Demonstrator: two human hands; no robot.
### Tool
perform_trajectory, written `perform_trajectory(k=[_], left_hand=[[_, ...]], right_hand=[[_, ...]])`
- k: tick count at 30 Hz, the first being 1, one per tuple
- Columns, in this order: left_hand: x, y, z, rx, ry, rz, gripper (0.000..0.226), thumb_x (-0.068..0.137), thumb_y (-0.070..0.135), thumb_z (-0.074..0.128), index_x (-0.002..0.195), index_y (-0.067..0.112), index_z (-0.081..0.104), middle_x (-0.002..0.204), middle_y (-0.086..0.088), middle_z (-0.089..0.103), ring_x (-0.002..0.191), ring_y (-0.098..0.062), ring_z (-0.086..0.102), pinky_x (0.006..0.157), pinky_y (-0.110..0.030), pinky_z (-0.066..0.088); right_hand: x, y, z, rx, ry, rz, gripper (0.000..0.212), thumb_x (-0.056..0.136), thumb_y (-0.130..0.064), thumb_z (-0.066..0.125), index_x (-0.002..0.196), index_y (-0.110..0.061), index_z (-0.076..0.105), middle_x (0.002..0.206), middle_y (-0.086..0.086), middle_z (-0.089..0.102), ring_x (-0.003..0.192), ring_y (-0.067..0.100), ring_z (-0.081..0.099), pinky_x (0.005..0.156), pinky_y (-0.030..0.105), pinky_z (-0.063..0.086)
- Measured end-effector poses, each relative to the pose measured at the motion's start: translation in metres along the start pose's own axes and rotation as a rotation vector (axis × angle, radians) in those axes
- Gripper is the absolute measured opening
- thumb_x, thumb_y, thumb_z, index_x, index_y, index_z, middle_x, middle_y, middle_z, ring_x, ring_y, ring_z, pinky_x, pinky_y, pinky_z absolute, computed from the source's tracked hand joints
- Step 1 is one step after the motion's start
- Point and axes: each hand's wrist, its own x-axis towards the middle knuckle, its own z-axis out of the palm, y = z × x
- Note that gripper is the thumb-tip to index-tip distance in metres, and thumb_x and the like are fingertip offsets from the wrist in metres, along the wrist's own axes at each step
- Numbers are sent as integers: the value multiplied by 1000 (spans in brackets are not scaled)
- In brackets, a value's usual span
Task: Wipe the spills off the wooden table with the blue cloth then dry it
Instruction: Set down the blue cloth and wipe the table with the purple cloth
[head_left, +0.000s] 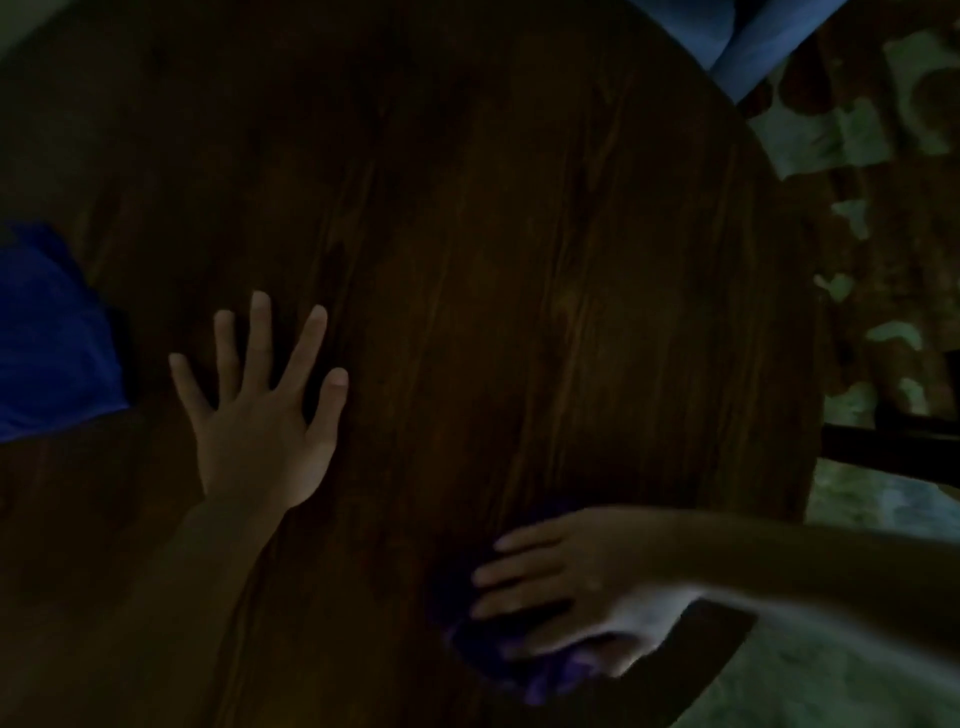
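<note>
Head view: straight fingers (519, 574) of the right hand (576, 587) are pressed flat on the blue cloth (540, 680), bunched directly beneath them at the near edge of the desk (519, 260). The left hand (260, 431) is laid flat with its fingers spread, well apart from the cloth.

This looks like a room in a home, dimly lit. A round worktop (519, 234) of dark, streaky-grained wood fills most of the view, the kind of table kept in a living or dining room. To its right lies a patterned floor covering (883, 249) (rug or carpet, it is hard to tell) in reddish brown with pale leafy shapes. At the top edge shows pale blue fabric (753, 47), and a dark furniture bar (893, 449) crosses at the right.
</note>
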Motion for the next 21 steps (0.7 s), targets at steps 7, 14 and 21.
perform_trajectory(k=[7, 14, 21], left_hand=[[4, -4, -1, 5, -12, 19, 66, 100, 70, 5, 161, 48, -3, 173, 1, -13, 157, -27, -15, 121, -67, -6], [5, -8, -2, 11, -43, 20, 67, 98, 73, 1, 160, 50, -9, 171, 1, -18, 156, -26, -20, 121, -67, -7], [5, -5, -3, -7, -18, 34, 64, 99, 71, 2, 159, 51, -9, 172, 1, -18, 157, -27, -19, 121, -67, -6]], right_hand=[[-9, 70, -68, -529, 730, 306, 57, 103, -52, 30, 157, -36, 26, 168, 8, 20, 155, 31, 15, 124, 54, 20], [-36, 13, 123, -991, 13, -472, 61, 94, -53, 47, 150, -31, 44, 164, 4, 29, 155, 33, 11, 125, 51, 6], [-83, 106, -3, -1045, -2, -544, 60, 96, -57, 49, 149, -27, 49, 162, 13, 34, 154, 34, 24, 126, 48, 19]])
